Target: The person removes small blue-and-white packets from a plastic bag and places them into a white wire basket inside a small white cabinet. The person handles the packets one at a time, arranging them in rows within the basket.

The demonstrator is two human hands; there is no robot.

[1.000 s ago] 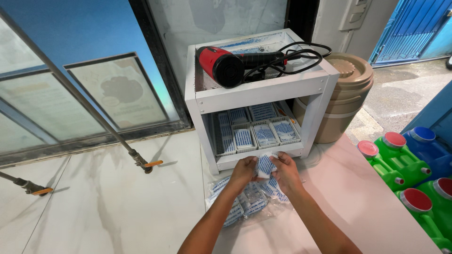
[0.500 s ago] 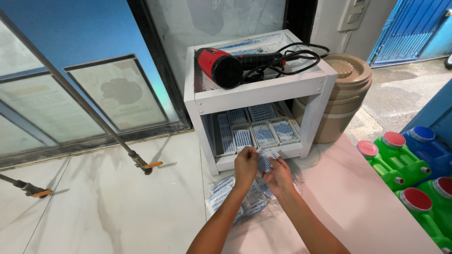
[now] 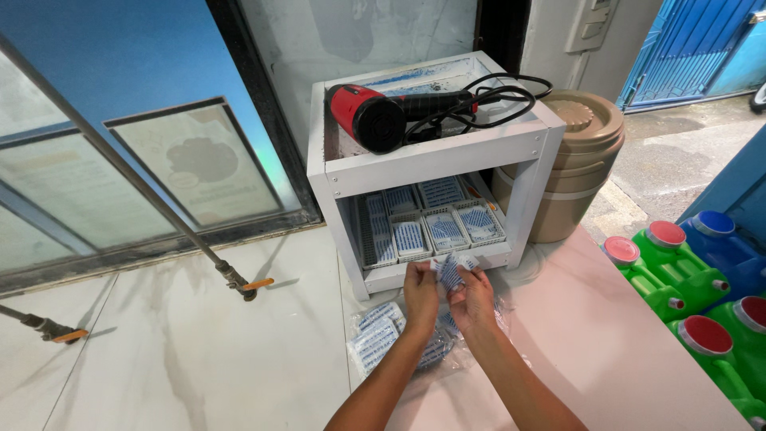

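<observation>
- Lower centre: a clear bag point(image 3: 399, 339) of blue-and-white sachets lies on the floor, still part full.
- Left hand point(image 3: 420, 292) and right hand point(image 3: 472, 297) together pinch a few sachets point(image 3: 449, 270).
- Above, the white shelf's point(image 3: 447, 156) baskets point(image 3: 431, 227) look mostly stocked.

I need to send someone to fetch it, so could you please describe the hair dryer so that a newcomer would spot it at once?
Find the small white two-level shelf unit against the wall, beside the stacked tan containers. The hair dryer lies on its side on the top level, with its black cord coiled beside it. It is the only red thing on the unit.
</observation>
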